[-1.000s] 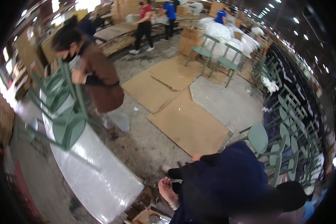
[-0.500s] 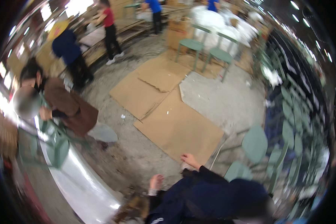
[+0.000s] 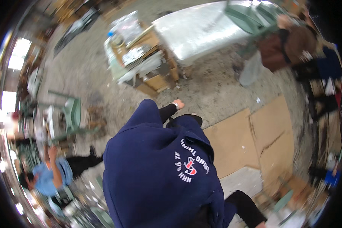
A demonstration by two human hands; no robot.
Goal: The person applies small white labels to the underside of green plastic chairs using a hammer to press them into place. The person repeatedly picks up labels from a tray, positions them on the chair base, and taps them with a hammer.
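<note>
My left hand [image 3: 179,103], in a black sleeve with a band at the wrist, hangs over the concrete floor with fingers loosely bent and nothing visible in it. Nearest to it is a stack of cardboard boxes [image 3: 155,81], topped with plastic wrap and a blue-capped container. Only a sliver of my right hand [image 3: 260,225] shows at the lower edge; its fingers are hidden. My navy jacket [image 3: 148,163] with a printed emblem fills the middle. Beyond the jacket, flat cardboard sheets [image 3: 231,138] lie on the floor.
A long, shiny plastic-covered surface [image 3: 193,34] runs across the top, with green chairs [image 3: 243,19] at its end. Beside them a person in brown [image 3: 288,47] works. Left are another green chair [image 3: 73,114] and a person in light blue [image 3: 57,174]. More chairs [image 3: 284,200] stand lower right.
My view has swung left: the cardboard sheets and the person in brown now appear at the right. The box stack and the person in light blue have come in. My right hand has shifted to the lower edge.
</note>
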